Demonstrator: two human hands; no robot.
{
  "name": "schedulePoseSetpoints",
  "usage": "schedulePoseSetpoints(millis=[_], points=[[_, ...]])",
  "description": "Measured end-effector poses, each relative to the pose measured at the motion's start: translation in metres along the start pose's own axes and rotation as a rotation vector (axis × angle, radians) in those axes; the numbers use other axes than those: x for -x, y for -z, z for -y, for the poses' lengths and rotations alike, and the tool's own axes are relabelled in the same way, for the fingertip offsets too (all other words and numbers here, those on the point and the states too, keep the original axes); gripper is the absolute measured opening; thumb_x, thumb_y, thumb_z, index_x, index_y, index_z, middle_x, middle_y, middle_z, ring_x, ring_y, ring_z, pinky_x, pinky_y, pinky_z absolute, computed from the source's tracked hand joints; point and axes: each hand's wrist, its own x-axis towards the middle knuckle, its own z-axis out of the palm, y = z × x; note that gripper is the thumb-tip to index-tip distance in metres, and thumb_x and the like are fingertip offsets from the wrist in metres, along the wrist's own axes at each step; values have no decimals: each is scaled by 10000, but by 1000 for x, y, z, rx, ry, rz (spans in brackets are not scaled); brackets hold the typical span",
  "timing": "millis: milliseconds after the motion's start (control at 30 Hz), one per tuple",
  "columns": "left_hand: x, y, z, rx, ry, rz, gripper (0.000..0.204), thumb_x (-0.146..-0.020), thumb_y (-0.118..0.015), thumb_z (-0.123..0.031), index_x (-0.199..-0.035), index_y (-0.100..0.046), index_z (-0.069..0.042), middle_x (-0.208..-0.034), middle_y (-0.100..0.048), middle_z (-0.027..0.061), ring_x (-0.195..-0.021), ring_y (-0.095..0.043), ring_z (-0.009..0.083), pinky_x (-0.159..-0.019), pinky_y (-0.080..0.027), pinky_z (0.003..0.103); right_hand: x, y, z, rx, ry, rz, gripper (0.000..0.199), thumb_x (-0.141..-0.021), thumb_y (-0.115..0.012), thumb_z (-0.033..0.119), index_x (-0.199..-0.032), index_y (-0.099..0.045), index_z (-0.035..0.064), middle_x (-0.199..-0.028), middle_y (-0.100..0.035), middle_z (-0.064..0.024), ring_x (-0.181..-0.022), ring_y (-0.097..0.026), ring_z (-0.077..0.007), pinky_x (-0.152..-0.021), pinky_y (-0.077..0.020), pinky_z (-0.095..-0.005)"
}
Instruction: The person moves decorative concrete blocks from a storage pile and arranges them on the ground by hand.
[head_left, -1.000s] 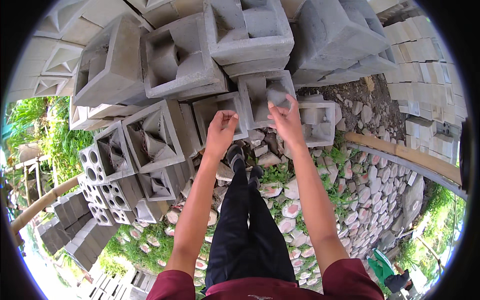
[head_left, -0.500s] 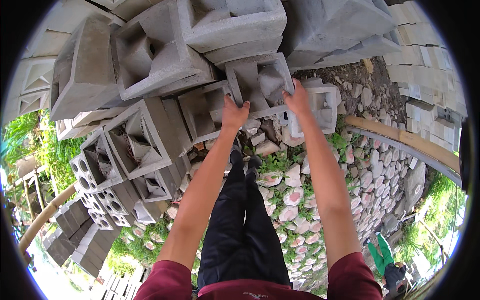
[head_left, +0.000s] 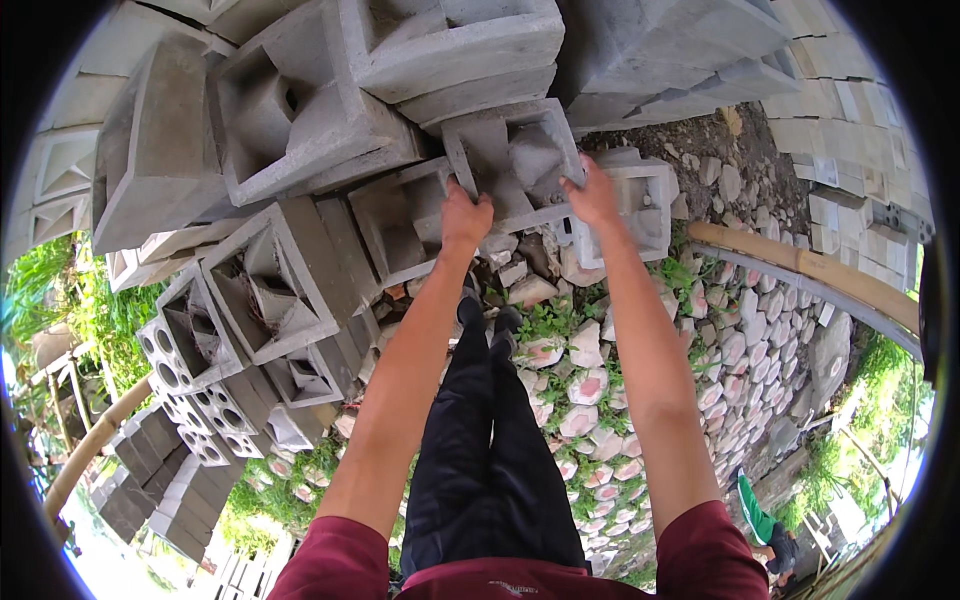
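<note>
A grey concrete ventilation block (head_left: 513,165) with slanted hollows is gripped at both sides, in front of the stacks. My left hand (head_left: 466,214) is closed on its lower left edge, the thumb pointing right. Around its right edge my right hand (head_left: 593,194) is wrapped, thumb toward the front. Just left of the held block stands another hollow block (head_left: 402,220), close to my left hand. A paler block (head_left: 640,210) sits to the right, partly behind my right hand and wrist. The far fingers of both hands are hidden behind the block.
Large concrete blocks (head_left: 300,100) are stacked at the far left and centre. Round-holed blocks (head_left: 215,405) stand at the left. A bamboo pole (head_left: 800,262) crosses at right above stone paving (head_left: 735,370). A person in green (head_left: 757,515) is at the lower right.
The view has shifted slightly, and the scene sits a little further left. My hands keep their hold on the block. The person in green has moved lower in the picture.
</note>
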Motion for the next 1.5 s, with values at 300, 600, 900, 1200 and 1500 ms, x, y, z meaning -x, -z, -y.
schedulePoseSetpoints(millis=[300, 600, 900, 1200, 1500], points=[[-1, 6, 7, -87, -28, -20, 758, -807, -594, -248, -1399, -273, 98, -1074, -589, 375, -1046, -577, 477, -946, -456, 455, 8, -2, 14, 8, -35, -30, 644, -804, -694, 181, -1369, -410, 61, -1182, -593, -257, -1109, -562, -415, -944, -451, -457], [-5, 6, 2, -63, 16, -11, 786, -757, -630, -282, -1400, -327, 53, -1161, -589, 321, -1113, -558, 450, -982, -433, 435, 3, -12, -4, -139, -13, -33, 727, -749, -698, 93, -1400, -374, 103, -1219, -578, -243, -1150, -543, -399, -977, -439, -432], [-23, 0, 22, 139, 75, 86, 826, -746, -657, -225, -1442, -284, 18, -1326, -500, 278, -1251, -476, 386, -1050, -380, 384, 27, -9, 8, -140, -19, -99, 681, -737, -682, 82, -1372, -435, 64, -1218, -585, -238, -1142, -555, -391, -977, -442, -426], [27, 16, 31, 39, 0, 17, 757, -761, -635, -224, -1412, -340, 26, -1249, -558, 280, -1195, -515, 406, -1012, -400, 419, 76, -2, 18, -296, -139, -53, 656, -752, -661, 68, -1368, -441, 23, -1163, -605, -257, -1061, -592, -389, -915, -465, -413], [119, 54, 25, 71, -61, 37, 547, -772, -646, -211, -1262, -520, -1, -1067, -667, 222, -1019, -637, 342, -886, -463, 381, 154, 31, 25, -397, -55, 11, 685, -796, -705, 163, -1391, -401, 13, -1171, -606, -227, -1014, -620, -293, -888, -463, -358]])
